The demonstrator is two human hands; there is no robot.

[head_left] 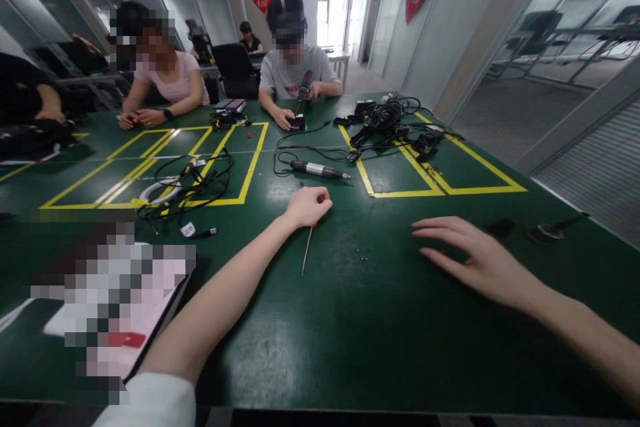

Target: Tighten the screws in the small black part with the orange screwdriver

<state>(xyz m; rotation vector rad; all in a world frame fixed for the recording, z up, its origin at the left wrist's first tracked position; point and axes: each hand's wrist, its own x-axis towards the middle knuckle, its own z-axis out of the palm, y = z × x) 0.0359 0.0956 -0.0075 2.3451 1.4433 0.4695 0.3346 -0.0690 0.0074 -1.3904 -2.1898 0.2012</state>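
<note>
My left hand (309, 205) is closed over the handle of a screwdriver (307, 252), whose thin metal shaft points back toward me. A bit of red shows under the fist; the rest of the handle is hidden. To the right, my right hand (457, 250) hovers low over the green table (380, 333) with fingers stretched out and nothing in them. Several tiny screws (361, 255) lie between the hands. Just beyond my left hand rests a corded electric screwdriver (320, 169), its tip pointing right.
Tangled black cables (385, 123) are heaped at the back right, and a looped cable bundle (187, 183) lies left. A partly blurred pink and white stack (165, 290) sits front left. A round dark object (546, 233) stands right. Across the table, a person (300, 73) works with a power screwdriver.
</note>
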